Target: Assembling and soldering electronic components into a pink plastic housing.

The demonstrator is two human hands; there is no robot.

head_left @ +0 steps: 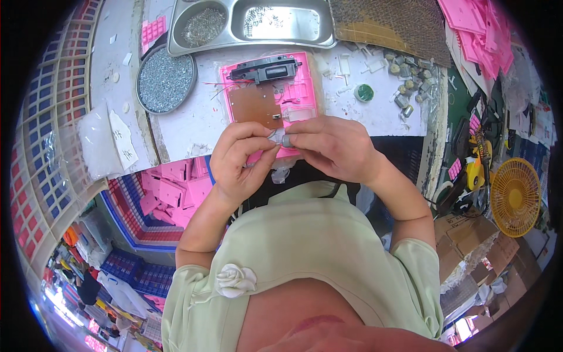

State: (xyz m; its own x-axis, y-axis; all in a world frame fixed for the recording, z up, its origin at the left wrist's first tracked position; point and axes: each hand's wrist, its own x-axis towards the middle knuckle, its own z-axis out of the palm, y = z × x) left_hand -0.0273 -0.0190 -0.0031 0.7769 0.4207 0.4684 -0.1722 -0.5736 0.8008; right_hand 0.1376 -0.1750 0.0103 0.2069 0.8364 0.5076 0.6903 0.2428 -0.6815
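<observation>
In front of me on the table lies a pink plastic casing, open side up. It holds a black long part at its far edge, with red wires at the left, and a brown circuit board. At the near edge of the casing, my right hand pinches a small grey metal motor. The thumb and fingertips of my left hand are closed just left of the motor. What they pinch is too small to make out.
A round dish of small screws stands at the left, a metal compartment tray at the far side. Several loose motors and a green round tub lie at the right. A crate of pink parts stands below the table's left edge.
</observation>
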